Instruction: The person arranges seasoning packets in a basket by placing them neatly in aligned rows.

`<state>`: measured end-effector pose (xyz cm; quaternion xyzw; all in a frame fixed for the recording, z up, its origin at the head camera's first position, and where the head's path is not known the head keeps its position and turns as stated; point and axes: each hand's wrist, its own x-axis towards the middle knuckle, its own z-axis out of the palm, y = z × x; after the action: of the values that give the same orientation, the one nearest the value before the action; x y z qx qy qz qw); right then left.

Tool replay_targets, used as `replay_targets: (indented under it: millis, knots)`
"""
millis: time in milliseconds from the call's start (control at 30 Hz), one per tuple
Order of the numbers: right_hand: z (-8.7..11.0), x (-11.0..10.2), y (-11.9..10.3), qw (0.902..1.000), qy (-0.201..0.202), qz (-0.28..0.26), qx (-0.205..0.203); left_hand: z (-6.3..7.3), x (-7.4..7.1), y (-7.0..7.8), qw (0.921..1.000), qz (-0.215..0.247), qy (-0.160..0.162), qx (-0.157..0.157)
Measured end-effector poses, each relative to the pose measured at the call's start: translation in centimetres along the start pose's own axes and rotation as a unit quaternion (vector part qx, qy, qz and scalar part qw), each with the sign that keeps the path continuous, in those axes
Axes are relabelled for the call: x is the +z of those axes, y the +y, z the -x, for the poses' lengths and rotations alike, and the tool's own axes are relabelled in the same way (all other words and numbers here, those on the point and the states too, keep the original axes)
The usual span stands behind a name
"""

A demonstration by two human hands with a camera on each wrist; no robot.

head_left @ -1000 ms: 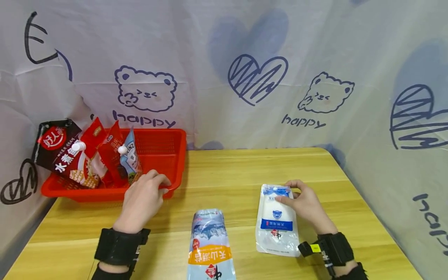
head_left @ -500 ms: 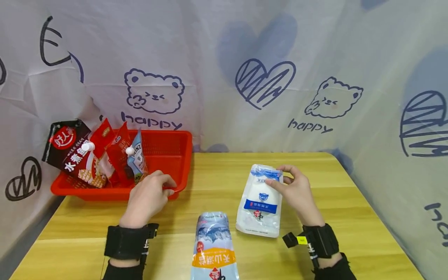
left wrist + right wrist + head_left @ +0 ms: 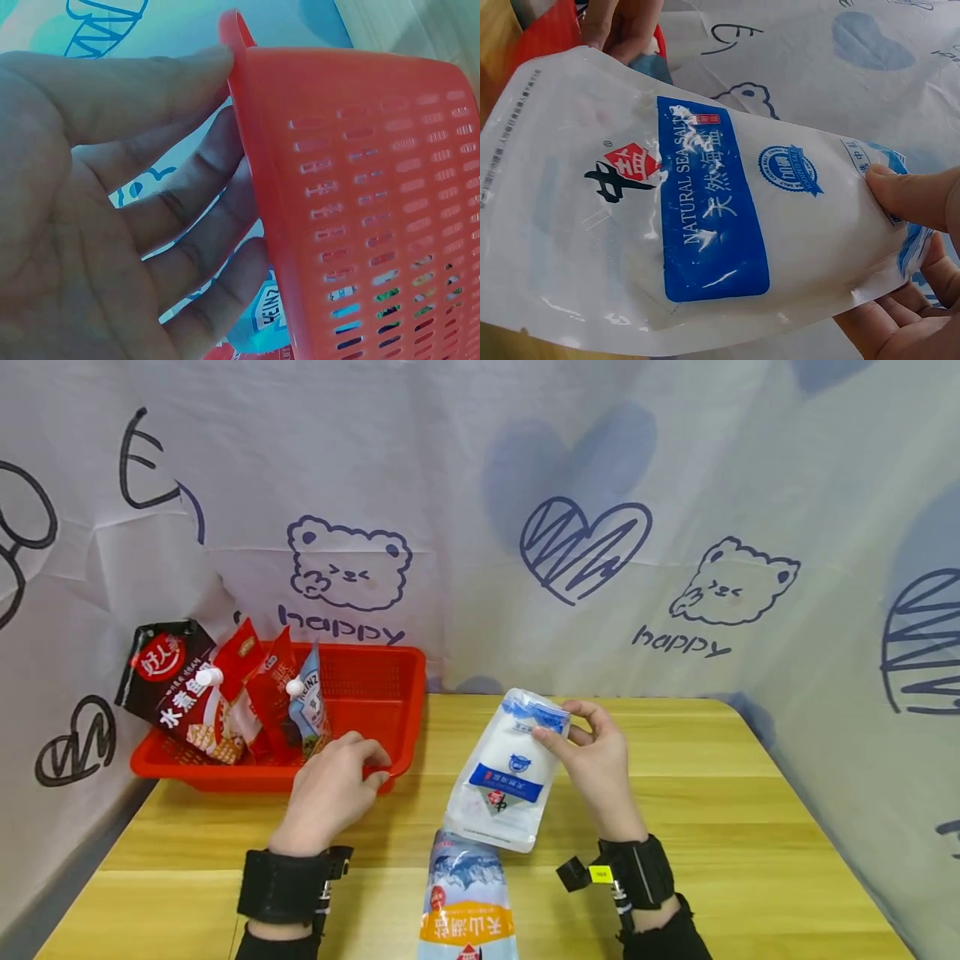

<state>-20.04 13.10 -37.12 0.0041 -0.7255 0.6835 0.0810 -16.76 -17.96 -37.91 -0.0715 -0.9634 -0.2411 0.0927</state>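
Observation:
My right hand (image 3: 600, 768) pinches the top end of a white and blue bag of sea salt (image 3: 498, 781) between thumb and fingers. The bag hangs tilted above the table, and its lower edge overlaps the top of another salt bag in the head view. That second salt bag (image 3: 468, 893), blue with an orange band, lies flat at the front. At the near right corner of the red plastic basket (image 3: 416, 718), my left hand (image 3: 333, 793) grips the rim. In the left wrist view the thumb and fingers (image 3: 217, 150) meet the basket's edge (image 3: 259, 150).
Inside the basket's left part stand a black seasoning packet (image 3: 168, 677), red packets (image 3: 270, 693) and a blue Heinz pouch (image 3: 311, 702) with a white cap. The wooden table (image 3: 705, 810) ends at a white cloth backdrop (image 3: 465, 527) with drawings.
My right hand has lifted the sea salt bag off the table and carried it left, toward the basket. The left hand stays on the basket rim. The head view has shifted slightly.

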Motion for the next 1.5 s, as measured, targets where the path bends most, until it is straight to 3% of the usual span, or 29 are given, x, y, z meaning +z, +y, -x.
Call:
replay_targets:
  millis: [200, 400, 533, 667, 967, 1100, 1267, 1500]
  knots:
    - [0.3, 0.8, 0.4, 0.9990, 0.004, -0.037, -0.023, -0.1, 0.7, 1.0, 0.9993, 0.027, 0.025, 0.011]
    - [0.4, 1.2, 0.5, 0.9968, 0.000, -0.068, -0.043, -0.4, 1.0, 2.5, 0.9884, 0.141, 0.049, 0.028]
    - [0.5, 1.8, 0.5, 0.9939, -0.006, -0.096, -0.054, -0.6, 1.5, 3.5, 0.9759, 0.212, 0.025, 0.045]
    - [0.8, 2.4, 0.5, 0.9930, -0.015, -0.100, -0.061, -0.7, 2.2, 4.2, 0.9653, 0.254, -0.007, 0.060]
    - [1.7, 3.7, 0.6, 0.9875, -0.052, -0.119, -0.089, -0.5, 3.0, 4.7, 0.9547, 0.284, -0.056, 0.068]
    - [1.8, 4.0, 0.8, 0.9855, -0.067, -0.123, -0.095, -0.4, 3.0, 4.7, 0.9559, 0.281, -0.043, 0.072]
    - [1.6, 3.8, 0.9, 0.9864, -0.092, -0.108, -0.083, -0.4, 2.8, 4.7, 0.9642, 0.251, -0.014, 0.085]
    - [1.2, 2.6, 0.8, 0.9842, -0.134, -0.003, -0.116, -0.3, 2.6, 4.4, 0.9771, 0.177, 0.029, 0.114]
